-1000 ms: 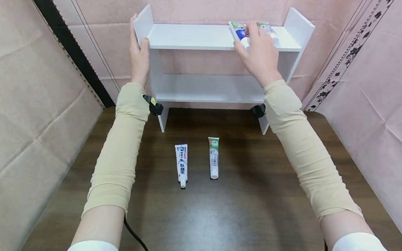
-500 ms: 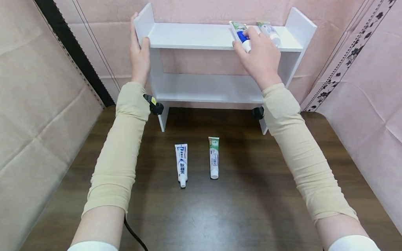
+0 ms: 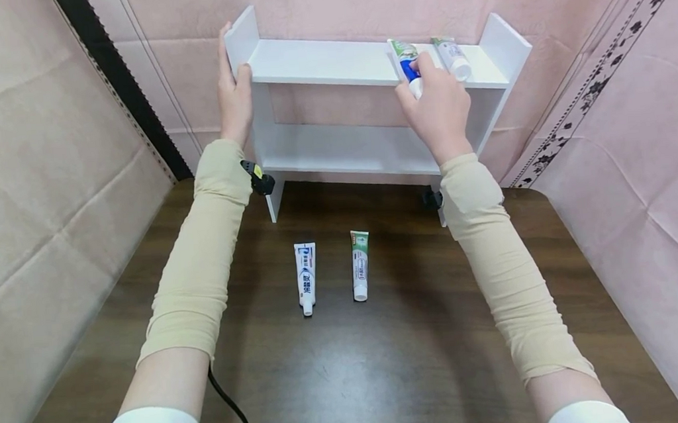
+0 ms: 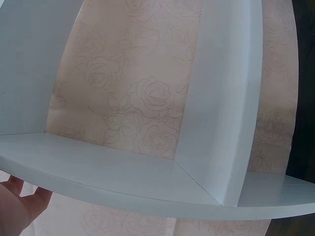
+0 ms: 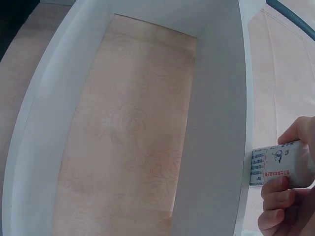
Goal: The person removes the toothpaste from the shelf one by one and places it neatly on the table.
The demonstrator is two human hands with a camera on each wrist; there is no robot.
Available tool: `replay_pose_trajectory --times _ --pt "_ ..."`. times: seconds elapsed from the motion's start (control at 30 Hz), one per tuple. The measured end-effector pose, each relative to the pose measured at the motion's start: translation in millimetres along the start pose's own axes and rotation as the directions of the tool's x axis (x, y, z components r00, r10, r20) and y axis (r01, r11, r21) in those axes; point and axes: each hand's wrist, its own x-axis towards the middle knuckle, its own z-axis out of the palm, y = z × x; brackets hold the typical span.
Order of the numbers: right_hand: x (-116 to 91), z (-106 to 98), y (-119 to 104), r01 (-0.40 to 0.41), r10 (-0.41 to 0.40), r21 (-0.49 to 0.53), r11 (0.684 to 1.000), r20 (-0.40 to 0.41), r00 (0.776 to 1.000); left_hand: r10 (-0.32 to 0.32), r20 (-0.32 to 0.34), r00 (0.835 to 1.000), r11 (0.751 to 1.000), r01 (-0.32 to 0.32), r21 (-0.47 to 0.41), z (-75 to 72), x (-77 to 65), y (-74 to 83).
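A white two-tier shelf (image 3: 327,63) stands at the back of the dark table. On its top board, toward the right, my right hand (image 3: 440,107) pinches a green, white and blue toothpaste tube (image 3: 407,60) by its cap end, which juts past the front edge. In the right wrist view, thumb and fingers hold the printed tube (image 5: 278,164) close against the board. Beside it lies a second toothpaste tube (image 3: 451,56), white with a green end. My left hand (image 3: 236,97) lies along the outside of the shelf's left side panel (image 4: 98,172), fingers extended and thumb at the front edge.
On the table in front of the shelf lie a blue-and-white toothpaste tube (image 3: 306,277) and a green-and-white one (image 3: 360,266), caps toward me. Pink patterned cloth (image 3: 352,1) hangs behind the shelf. A black cable (image 3: 231,402) runs beside the left forearm.
My right hand has drawn back slightly toward me, bringing the green, white and blue tube a little farther over the shelf's front edge. The left hand stays in place.
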Motion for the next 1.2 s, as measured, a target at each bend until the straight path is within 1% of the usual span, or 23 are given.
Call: replay_pose_trajectory --times 0.33,0.53,0.73,0.9,1.03,1.1,1.2 --pt "-9 -1 1 -0.003 0.004 0.009 1.0 -0.036 0.999 -0.001 0.002 1.0 1.0 0.001 0.014 -0.2 -0.4 1.4" --pt "-19 -1 3 -0.005 0.006 0.026 1.0 -0.037 0.999 0.005 0.0 1.0 1.0 -0.005 0.021 -0.5 0.0 1.1" --pt "-32 2 7 0.019 -0.016 0.034 0.999 -0.085 0.996 -0.01 0.001 1.0 1.0 0.01 0.014 0.3 -0.4 0.7" --pt "-44 4 11 0.034 -0.028 0.051 0.998 -0.113 0.993 -0.002 0.005 1.0 1.0 0.002 0.022 1.5 -0.8 -1.1" --pt "-53 5 13 0.054 -0.044 0.068 0.996 -0.138 0.989 0.011 0.005 1.0 1.0 -0.011 0.018 1.7 1.5 -3.1" --pt "-56 6 15 0.062 -0.05 0.078 0.995 -0.146 0.988 0.015 0.003 1.0 1.0 -0.016 0.015 1.7 5.0 -6.4" --pt "-62 8 17 0.071 -0.056 0.087 0.994 -0.158 0.986 0.008 -0.001 1.0 1.0 -0.008 0.012 2.2 6.3 -7.5"
